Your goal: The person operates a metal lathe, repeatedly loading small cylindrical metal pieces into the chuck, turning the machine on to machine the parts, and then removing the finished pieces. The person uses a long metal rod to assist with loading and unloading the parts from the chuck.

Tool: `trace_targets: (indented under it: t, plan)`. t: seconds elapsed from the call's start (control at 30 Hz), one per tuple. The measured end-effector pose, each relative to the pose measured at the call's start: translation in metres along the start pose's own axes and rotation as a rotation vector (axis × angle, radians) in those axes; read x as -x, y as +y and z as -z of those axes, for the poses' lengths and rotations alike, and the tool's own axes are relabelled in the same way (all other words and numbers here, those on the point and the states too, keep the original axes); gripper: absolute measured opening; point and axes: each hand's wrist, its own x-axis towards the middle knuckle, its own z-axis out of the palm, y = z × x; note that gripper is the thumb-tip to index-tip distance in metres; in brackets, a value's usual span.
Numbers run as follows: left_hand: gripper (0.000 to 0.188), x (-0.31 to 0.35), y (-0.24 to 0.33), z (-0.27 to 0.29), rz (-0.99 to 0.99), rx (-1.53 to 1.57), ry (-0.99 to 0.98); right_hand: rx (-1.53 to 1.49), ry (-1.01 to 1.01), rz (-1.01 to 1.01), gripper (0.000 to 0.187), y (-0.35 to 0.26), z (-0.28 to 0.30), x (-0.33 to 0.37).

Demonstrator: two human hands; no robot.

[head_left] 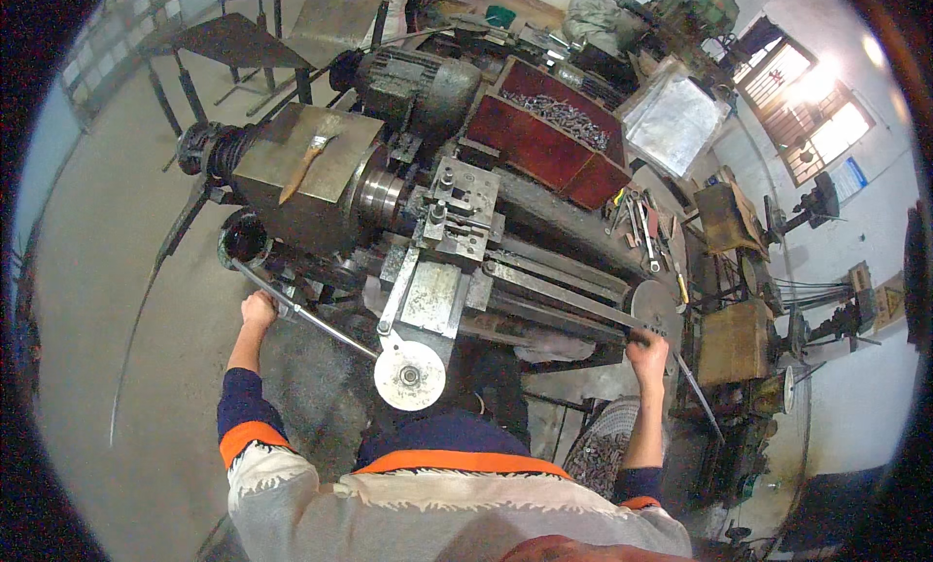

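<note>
A small metal lathe stands before me, with its headstock point(309, 173), bright chuck point(383, 194) and tool slide point(457, 212). My left hand point(259, 309) is closed below the headstock, beside a long shiny bar point(309, 315); what its fingers grip is hard to make out. That bar slants toward the pale round handwheel point(410, 375) at the slide's near end. At the bed's right end my right hand point(647, 354) is closed round a lever, whose thin metal rod point(702, 403) shows past the hand. Just behind it is a grey disc point(655, 305).
A brush point(309, 163) lies on the headstock. Behind the bed, a red metal box point(533, 144) holds many small metal parts. Wrenches point(643, 228) lie to the right. A woven sack point(604, 443) of small parts stands near my right forearm. Motor point(420, 87) sits at the back.
</note>
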Motion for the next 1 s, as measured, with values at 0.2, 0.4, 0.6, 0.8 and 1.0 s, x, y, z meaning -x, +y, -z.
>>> trace_targets:
  t: [0.2, 0.4, 0.6, 0.8, 1.0]
  plan:
    - [0.031, 0.003, -0.026, -0.005, -0.010, 0.233, 0.022, -0.274, -0.044, 0.486, 0.039, -0.159, -0.017, -0.079]
    - [0.027, 0.075, -0.052, 0.185, -0.024, 0.288, 0.530, -0.255, -0.084, 1.101, 0.031, -0.343, -0.064, -0.100]
    - [0.044, 0.109, -0.157, 0.205, 0.388, -0.004, 0.579, 0.241, -0.448, 0.930, 0.028, -0.409, -0.105, -0.104]
    - [0.049, 0.162, -0.047, 0.186, 0.517, -0.005, 0.511, 0.167, -0.412, 0.962, 0.030, -0.406, -0.117, -0.105]
    - [0.039, 0.179, 0.009, 0.178, 0.488, -0.002, 0.542, 0.324, -0.390, 0.941, 0.030, -0.407, -0.109, -0.104]
